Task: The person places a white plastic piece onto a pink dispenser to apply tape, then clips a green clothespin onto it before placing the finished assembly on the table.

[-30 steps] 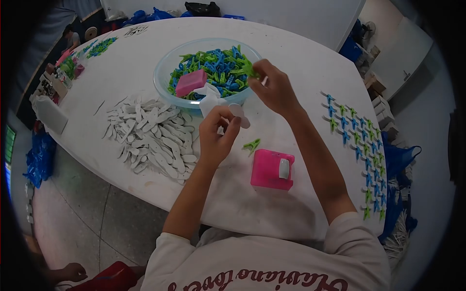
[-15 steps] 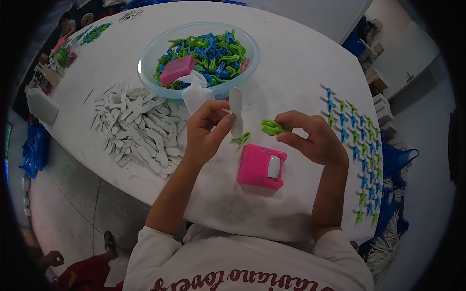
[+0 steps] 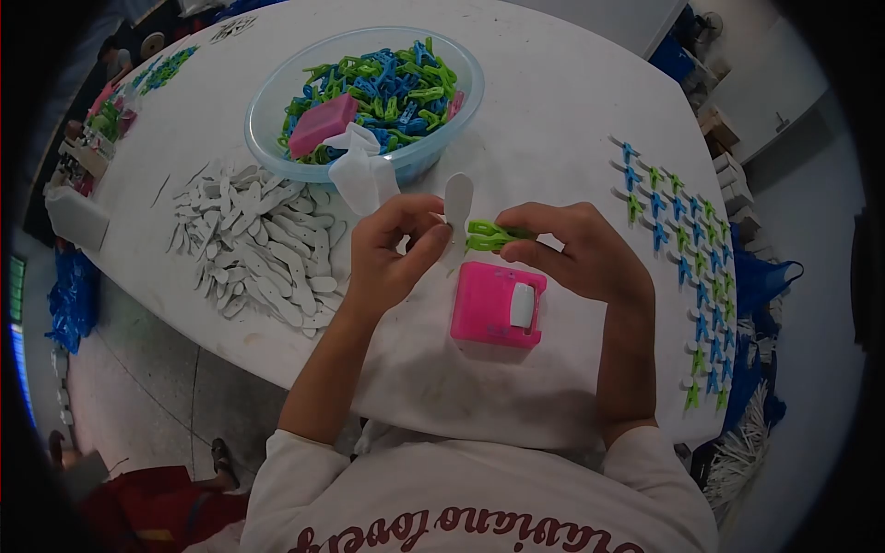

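Note:
My left hand [image 3: 392, 251] pinches a white flat card piece [image 3: 456, 205] and holds it upright. My right hand [image 3: 576, 251] grips a green clip [image 3: 489, 236] whose jaws meet the card's edge. Just below both hands a pink box [image 3: 493, 305] with a white roller lies on the white table [image 3: 553, 120]. A clear bowl [image 3: 267, 101] full of green and blue clips stands at the back, with a pink block [image 3: 321, 124] in it.
A heap of white card pieces [image 3: 263, 244] lies left of my hands. Rows of finished cards with clips [image 3: 687, 258] run along the table's right edge. More clips [image 3: 161, 72] and small items lie at the far left. The floor shows below the table's near edge.
My right hand came from the bowl with a green clip toward my left hand and the card. The clip now touches the card. The loose green clip on the table is hidden.

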Action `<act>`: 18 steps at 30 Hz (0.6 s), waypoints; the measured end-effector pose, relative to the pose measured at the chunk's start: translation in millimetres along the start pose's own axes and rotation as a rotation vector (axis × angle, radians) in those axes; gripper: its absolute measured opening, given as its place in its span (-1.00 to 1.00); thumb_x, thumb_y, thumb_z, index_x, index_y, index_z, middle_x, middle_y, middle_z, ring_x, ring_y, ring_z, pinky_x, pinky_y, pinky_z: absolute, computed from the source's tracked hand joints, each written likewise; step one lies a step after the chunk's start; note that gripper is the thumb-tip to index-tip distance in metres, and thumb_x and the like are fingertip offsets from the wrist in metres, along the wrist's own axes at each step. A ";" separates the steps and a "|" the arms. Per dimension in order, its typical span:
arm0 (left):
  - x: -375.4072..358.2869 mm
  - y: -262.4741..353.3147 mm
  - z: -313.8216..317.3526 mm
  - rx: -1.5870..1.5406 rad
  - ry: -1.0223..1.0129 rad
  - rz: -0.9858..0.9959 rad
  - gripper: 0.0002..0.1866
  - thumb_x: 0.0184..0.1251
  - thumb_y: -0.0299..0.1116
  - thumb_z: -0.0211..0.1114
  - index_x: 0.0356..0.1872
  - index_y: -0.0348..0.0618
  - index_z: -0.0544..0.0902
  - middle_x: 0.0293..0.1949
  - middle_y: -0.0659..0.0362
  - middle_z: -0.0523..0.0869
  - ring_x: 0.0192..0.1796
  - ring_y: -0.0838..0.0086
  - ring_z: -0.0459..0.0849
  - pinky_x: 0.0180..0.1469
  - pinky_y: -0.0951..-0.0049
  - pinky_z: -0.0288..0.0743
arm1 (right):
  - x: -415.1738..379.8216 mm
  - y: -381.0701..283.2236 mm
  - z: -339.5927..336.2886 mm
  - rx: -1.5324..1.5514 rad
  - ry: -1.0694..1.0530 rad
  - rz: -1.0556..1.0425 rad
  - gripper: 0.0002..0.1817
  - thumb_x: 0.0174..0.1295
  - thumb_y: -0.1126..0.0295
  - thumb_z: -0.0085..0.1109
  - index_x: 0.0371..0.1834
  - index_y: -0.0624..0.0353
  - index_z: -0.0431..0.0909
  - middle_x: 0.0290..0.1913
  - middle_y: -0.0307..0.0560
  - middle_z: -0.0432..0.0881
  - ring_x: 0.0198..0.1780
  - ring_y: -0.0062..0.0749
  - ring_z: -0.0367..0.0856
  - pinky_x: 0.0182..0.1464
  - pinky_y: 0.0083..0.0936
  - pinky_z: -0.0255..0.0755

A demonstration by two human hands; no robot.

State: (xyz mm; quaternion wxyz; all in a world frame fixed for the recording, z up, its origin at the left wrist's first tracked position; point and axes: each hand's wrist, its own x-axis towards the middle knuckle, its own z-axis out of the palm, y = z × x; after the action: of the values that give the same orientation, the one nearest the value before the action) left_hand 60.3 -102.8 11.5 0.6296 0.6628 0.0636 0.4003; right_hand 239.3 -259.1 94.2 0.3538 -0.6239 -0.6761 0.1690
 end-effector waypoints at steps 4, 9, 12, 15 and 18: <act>1.0 -2.9 -0.3 0.077 -0.037 0.030 -0.74 0.29 -0.60 0.35 -0.01 -0.28 0.63 -0.40 0.25 0.74 -0.42 0.74 0.59 -0.32 0.65 0.45 | 3.0 0.9 5.7 0.036 -0.006 0.003 -0.75 0.32 0.33 0.33 -0.05 0.24 0.64 -0.39 0.05 0.74 -0.40 -0.18 0.74 -0.29 -0.42 0.55; 1.7 -6.3 0.3 0.117 -0.073 0.099 -0.76 0.29 -0.59 0.35 -0.03 -0.26 0.63 -0.42 0.24 0.74 -0.46 0.74 0.58 -0.37 0.65 0.43 | 4.5 0.2 6.9 0.058 -0.036 0.032 -0.75 0.33 0.30 0.31 -0.09 0.25 0.64 -0.36 0.06 0.75 -0.37 -0.14 0.76 -0.26 -0.38 0.57; 1.6 -5.5 0.7 0.113 -0.069 0.087 -0.76 0.30 -0.58 0.34 -0.03 -0.26 0.62 -0.41 0.23 0.75 -0.46 0.73 0.58 -0.38 0.64 0.43 | 5.1 1.7 8.0 0.075 -0.021 0.023 -0.76 0.34 0.30 0.30 -0.09 0.25 0.64 -0.35 0.06 0.75 -0.35 -0.14 0.76 -0.24 -0.39 0.59; 1.5 -6.6 0.3 0.122 -0.079 0.093 -0.76 0.30 -0.58 0.34 -0.02 -0.26 0.62 -0.41 0.23 0.74 -0.46 0.73 0.59 -0.38 0.64 0.44 | 5.7 0.4 7.0 0.075 -0.025 0.034 -0.76 0.34 0.31 0.30 -0.10 0.26 0.63 -0.33 0.06 0.76 -0.32 -0.14 0.78 -0.21 -0.39 0.60; 1.2 -5.2 1.3 0.109 -0.079 0.082 -0.76 0.30 -0.58 0.34 -0.02 -0.26 0.62 -0.42 0.24 0.74 -0.45 0.73 0.59 -0.38 0.64 0.44 | 5.3 -0.3 4.4 0.056 -0.063 0.070 -0.72 0.31 0.35 0.35 0.00 0.25 0.65 -0.27 -0.04 0.76 -0.27 -0.38 0.74 -0.15 -0.48 0.58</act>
State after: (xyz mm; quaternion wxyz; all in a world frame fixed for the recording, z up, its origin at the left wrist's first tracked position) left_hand 64.1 -102.1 7.6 0.5777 0.7135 0.0331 0.3951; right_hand 236.1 -253.1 92.8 0.3436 -0.6314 -0.6595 0.2199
